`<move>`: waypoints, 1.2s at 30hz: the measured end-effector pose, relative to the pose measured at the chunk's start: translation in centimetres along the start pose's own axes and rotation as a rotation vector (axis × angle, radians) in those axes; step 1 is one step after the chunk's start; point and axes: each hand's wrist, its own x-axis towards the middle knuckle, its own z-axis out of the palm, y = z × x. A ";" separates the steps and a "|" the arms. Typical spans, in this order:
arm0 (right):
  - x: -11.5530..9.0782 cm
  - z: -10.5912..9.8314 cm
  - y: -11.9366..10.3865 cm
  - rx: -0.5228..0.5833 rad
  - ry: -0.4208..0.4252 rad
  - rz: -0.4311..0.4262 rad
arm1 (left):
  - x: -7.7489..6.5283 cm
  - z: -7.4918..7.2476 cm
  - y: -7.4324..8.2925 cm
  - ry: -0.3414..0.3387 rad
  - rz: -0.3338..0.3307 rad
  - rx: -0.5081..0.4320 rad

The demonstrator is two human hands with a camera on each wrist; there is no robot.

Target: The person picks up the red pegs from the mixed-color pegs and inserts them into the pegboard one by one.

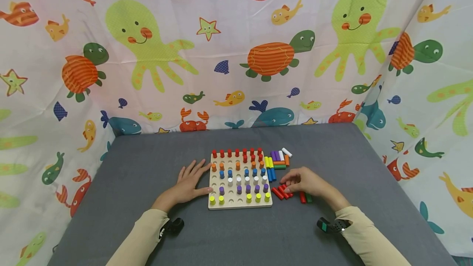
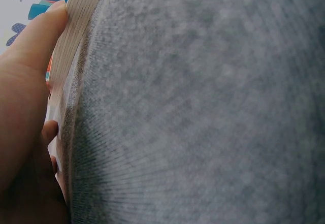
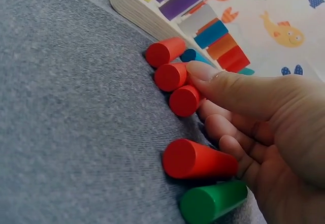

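Note:
A wooden pegboard [image 1: 236, 207] lies on the grey table, with coloured pegs standing in rows of red, orange, blue, white, purple and yellow; some holes have no peg. My left hand [image 1: 189, 184] is spread flat at its left side, thumb and fingertips touching the edge. In the left wrist view the thumb [image 2: 43, 33] presses against the board's side. To the right of the board, my right hand [image 1: 306, 182] bends over loose red pegs [image 1: 278, 193]. Its thumb and fingers close around the far end of a red peg [image 3: 171, 76], the fingertips partly hidden.
Beside the right hand lie another red peg [image 3: 190, 159] and a green peg [image 3: 213, 202]. Behind it, loose yellow, blue, purple, white, orange and green pegs [image 1: 279, 167] lie along the board's right edge. A patterned curtain [image 1: 229, 52] hangs behind the table.

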 end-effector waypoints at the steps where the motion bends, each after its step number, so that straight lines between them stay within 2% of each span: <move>1: 0.0 0.0 0.0 -0.006 0.001 0.002 | 0.0 0.1 -0.1 0.004 0.009 0.003; 6: 0.2 -0.2 -0.1 -0.049 0.029 0.015 | 0.0 0.0 -0.1 0.014 0.016 0.003; 10: 0.2 -0.3 -0.2 -0.064 0.057 0.020 | 0.0 -0.1 0.1 -0.005 -0.004 0.012; 17: 0.2 -0.3 -0.3 -0.048 0.080 0.035 | 0.1 -0.1 -0.1 -0.028 -0.026 0.020; 25: 0.2 -0.3 0.1 -0.040 0.111 0.024 | 0.1 0.2 -0.3 -0.006 -0.005 0.025; 36: 0.1 -0.2 0.5 0.010 0.127 0.028 | 0.1 -0.1 0.1 -0.029 -0.024 0.042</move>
